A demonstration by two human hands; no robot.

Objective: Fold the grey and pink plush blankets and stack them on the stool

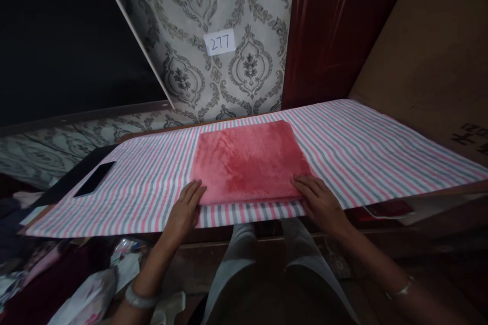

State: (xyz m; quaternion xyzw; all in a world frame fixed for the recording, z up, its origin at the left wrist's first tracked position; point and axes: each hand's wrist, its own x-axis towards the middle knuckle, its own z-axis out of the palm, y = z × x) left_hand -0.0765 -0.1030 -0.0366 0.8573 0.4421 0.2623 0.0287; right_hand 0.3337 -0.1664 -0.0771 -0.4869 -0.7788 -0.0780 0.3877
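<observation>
A folded pink plush cloth (247, 160) lies as a near-rectangle on a striped sheet (148, 177) that covers the table. Its nap shows darker red patches, and layers are visible along the near edge. My left hand (185, 205) is at the near left corner, fingers over the top of the cloth. At the near right corner, my right hand (318, 198) has its fingers laid over the edge in the same way. Both hands look closed on the corners, though the thumbs are mostly hidden.
A dark phone (95, 179) lies on the sheet at the left. Behind it stands a large black screen (72, 40). A paper marked 277 (220, 41) is on the patterned wall. A large cardboard box (430, 61) rises at the right; clothes and bags (87, 294) lie below left.
</observation>
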